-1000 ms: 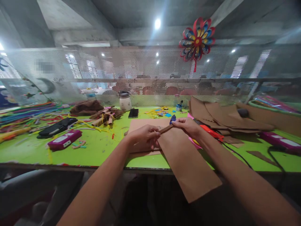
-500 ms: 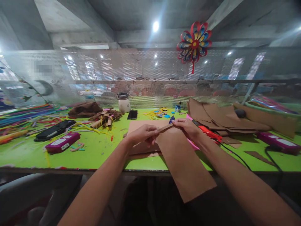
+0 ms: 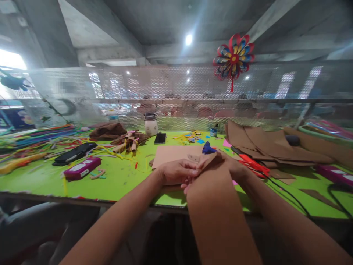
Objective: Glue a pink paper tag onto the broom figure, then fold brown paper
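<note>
A long sheet of brown kraft paper [image 3: 217,209] hangs from my two hands over the table's front edge. My left hand [image 3: 179,173] pinches its upper left edge between thumb and fingers, where the paper is folded over. Behind the raised fold, my right hand [image 3: 230,165] grips the top right part; most of its fingers are hidden by the paper. Just beyond the fold a dark blue crumpled piece [image 3: 209,148] shows. Under my hands lies a flat, lighter brown sheet [image 3: 171,152] on the green table [image 3: 132,187].
To the right are a red tool with a black cord [image 3: 253,165], brown sheets [image 3: 256,143] and a purple box [image 3: 335,175]. On the left lie another purple box [image 3: 82,168], a black case [image 3: 74,154] and pipe cleaners [image 3: 52,134]. A jar [image 3: 150,124] and phone [image 3: 160,138] stand behind.
The brown paper has come closer and lower, with its top edge now folded up. My right hand has moved behind the paper. The view has shifted slightly.
</note>
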Demonstrator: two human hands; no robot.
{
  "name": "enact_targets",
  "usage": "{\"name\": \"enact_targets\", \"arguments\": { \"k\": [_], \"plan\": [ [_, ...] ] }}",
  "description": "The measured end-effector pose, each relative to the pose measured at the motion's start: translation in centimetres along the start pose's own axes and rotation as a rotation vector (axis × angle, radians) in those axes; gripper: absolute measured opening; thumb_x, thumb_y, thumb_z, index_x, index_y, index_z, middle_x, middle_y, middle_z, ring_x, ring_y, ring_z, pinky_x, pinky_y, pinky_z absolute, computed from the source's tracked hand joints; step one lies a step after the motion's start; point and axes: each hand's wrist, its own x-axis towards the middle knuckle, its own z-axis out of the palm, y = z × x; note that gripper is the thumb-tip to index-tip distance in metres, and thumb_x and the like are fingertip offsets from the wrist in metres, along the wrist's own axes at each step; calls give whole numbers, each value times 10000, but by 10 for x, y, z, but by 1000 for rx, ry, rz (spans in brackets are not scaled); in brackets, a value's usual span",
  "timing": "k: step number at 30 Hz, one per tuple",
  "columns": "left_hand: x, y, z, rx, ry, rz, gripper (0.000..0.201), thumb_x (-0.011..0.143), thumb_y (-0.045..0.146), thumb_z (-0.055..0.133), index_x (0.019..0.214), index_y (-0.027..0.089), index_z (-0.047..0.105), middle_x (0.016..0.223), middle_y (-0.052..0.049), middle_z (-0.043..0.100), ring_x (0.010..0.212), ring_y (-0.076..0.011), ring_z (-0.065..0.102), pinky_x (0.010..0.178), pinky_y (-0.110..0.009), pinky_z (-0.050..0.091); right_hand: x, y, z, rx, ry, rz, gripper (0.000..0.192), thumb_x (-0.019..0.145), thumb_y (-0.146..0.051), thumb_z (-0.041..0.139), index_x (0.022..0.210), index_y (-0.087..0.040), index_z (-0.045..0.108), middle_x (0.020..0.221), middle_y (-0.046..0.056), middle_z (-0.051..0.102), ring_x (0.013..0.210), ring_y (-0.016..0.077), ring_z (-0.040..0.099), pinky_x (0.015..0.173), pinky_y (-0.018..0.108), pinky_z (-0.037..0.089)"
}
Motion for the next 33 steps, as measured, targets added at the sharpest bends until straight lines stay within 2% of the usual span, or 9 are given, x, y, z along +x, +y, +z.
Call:
{"name": "enact_targets", "arguments": {
  "k": [3, 8, 10, 13, 15, 19, 23, 28, 33],
  "plan": [
    [3, -5, 5, 2, 52, 6, 297, 679, 324, 731, 864, 105, 653, 739, -40, 648, 602, -102, 578, 569, -211, 440, 2, 2, -1, -15, 47, -60, 162, 654, -267, 741, 719, -131, 683, 771, 58, 644, 735, 163, 588, 680, 289, 471],
    [3, -2, 0, 128, 94, -13, 289, 692, 299, 697, 909, 109, 684, 867, -78, 675, 786, -171, 606, 751, -287, 462, 4, 1, -5, -145, 173, -5, 215, 741, -339, 670, 794, -132, 657, 745, 29, 607, 670, 116, 534, 641, 250, 430],
    [3, 4, -11, 243, 215, 39, 289, 676, 257, 690, 928, 117, 679, 909, -74, 675, 821, -184, 601, 758, -292, 463, 4, 0, -9, -205, 158, 78, 255, 757, -375, 648, 803, -124, 641, 718, 15, 580, 631, 98, 498, 606, 231, 402],
    [5, 10, -29, 376, 609, 176, 229, 706, 227, 625, 900, 107, 651, 841, -58, 664, 744, -146, 588, 693, -257, 458, 5, 2, -16, -319, 38, 207, 317, 773, -425, 609, 806, -111, 629, 712, 14, 565, 623, 103, 479, 585, 230, 377],
    [7, 12, -33, 464, 732, 212, 226, 735, 236, 581, 916, 108, 626, 777, -53, 647, 679, -133, 574, 641, -247, 448, 7, 5, -20, -437, -10, 220, 311, 788, -424, 580, 794, -117, 631, 721, 15, 571, 645, 115, 483, 599, 236, 375],
    [12, 9, -20, 831, 642, 229, 239, 821, 308, 473, 794, 132, 632, 814, -68, 654, 777, -164, 573, 707, -255, 435, 13, 17, -28, -750, -9, 173, 232, 800, -344, 553, 746, -140, 648, 687, 9, 595, 648, 130, 490, 601, 241, 371],
    [11, 9, -4, 1085, 579, 173, 261, 846, 263, 412, 814, 150, 644, 857, -63, 661, 784, -169, 556, 688, -239, 410, 18, 22, -31, -971, -5, 135, 183, 802, -258, 523, 797, -145, 667, 739, 30, 642, 685, 148, 523, 621, 248, 384],
    [5, 13, 5, 1222, 489, 151, 244, 819, 252, 443, 836, 144, 661, 814, -57, 657, 721, -159, 537, 632, -234, 376, 19, 22, -23, -1024, 40, 87, 188, 789, -231, 532, 850, -154, 692, 818, 56, 674, 740, 163, 559, 656, 255, 404],
    [6, 8, 1, 1300, 537, 90, 229, 797, 267, 478, 803, 129, 661, 767, -63, 643, 667, -151, 519, 584, -234, 342, 22, 28, -16, -1002, 172, 88, 180, 759, -261, 585, 818, -137, 702, 781, 64, 674, 696, 156, 564, 627, 249, 404]
  ]
}}
